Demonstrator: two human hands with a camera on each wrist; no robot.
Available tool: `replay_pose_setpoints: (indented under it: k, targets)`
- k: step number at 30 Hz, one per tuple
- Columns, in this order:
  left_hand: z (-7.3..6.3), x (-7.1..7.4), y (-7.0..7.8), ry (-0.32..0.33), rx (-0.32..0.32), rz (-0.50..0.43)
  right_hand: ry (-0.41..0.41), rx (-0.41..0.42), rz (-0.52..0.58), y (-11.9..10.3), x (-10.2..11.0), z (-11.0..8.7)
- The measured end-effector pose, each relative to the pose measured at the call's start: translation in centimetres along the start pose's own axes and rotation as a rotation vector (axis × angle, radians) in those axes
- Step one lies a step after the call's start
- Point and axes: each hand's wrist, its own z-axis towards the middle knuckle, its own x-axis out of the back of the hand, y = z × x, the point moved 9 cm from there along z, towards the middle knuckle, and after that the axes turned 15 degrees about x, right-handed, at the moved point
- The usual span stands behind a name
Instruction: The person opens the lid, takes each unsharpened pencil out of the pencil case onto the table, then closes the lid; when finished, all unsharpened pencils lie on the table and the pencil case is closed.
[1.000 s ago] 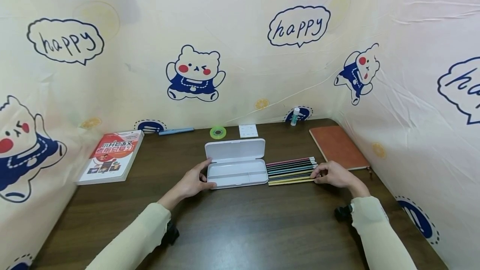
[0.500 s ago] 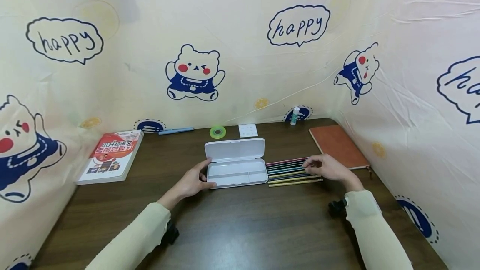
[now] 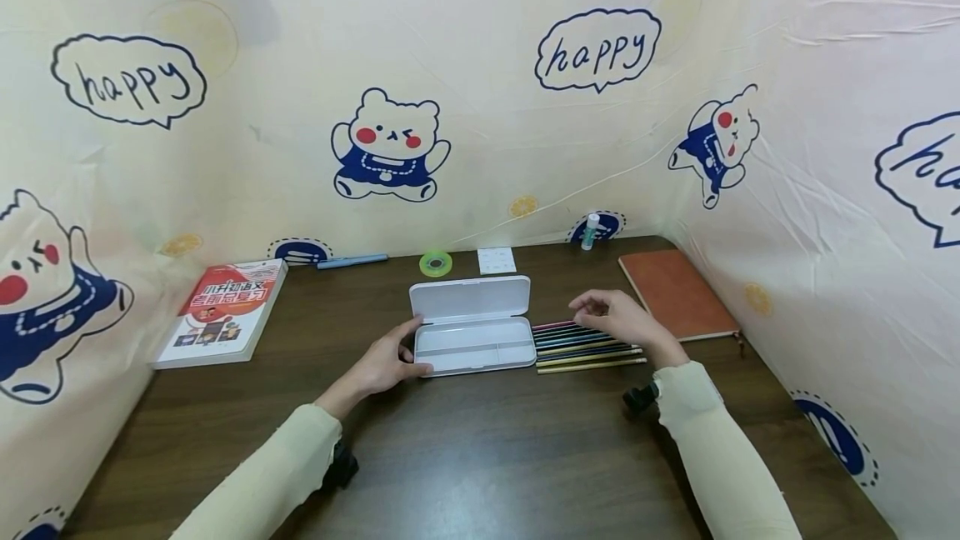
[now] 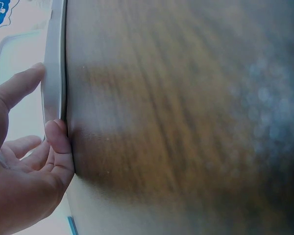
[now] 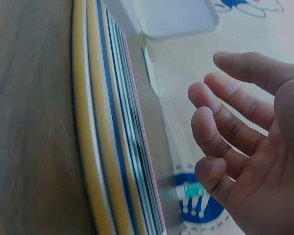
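An open white pencil case (image 3: 457,348) lies mid-table, its lid (image 3: 469,298) tipped back. My left hand (image 3: 386,361) holds the case's left end, thumb at the front corner and fingers towards the hinge; the left wrist view shows the fingertips of this hand (image 4: 32,161) against the case's side. Several pencils (image 3: 585,348) in different colours lie side by side just right of the case. Above their far side hovers my right hand (image 3: 622,317), loosely bent. In the right wrist view nothing sits between the fingers of that hand (image 5: 245,127), apart from the pencils (image 5: 112,127).
A brown notebook (image 3: 678,294) lies right of the pencils. Along the back stand or lie a glue stick (image 3: 589,233), a white paper square (image 3: 497,261), green tape (image 3: 436,264) and a blue pen (image 3: 352,262). A thick book (image 3: 225,311) is at left.
My right hand has let go of the pencils' right ends, risen and moved left and away over them. The left hand and the case have stayed put.
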Motion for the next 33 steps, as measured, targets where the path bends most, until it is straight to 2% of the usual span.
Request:
replay_pose_setpoints:
  k: [7,18,25,33]
  targets:
    - [0.0,0.0,0.0,0.002,-0.006,0.0,-0.011,0.035,0.012,-1.8,-1.3,2.3]
    - [0.1,0.0,0.0,0.006,0.008,-0.02,-0.032,0.08,0.034,-3.0,-3.0,4.9]
    - [0.3,0.0,-0.1,0.008,0.007,-0.027,-0.038,0.137,0.036,-4.2,-3.1,5.6]
    - [0.1,0.1,-0.2,0.028,0.026,0.001,-0.034,0.129,0.036,-4.4,-3.2,5.4]
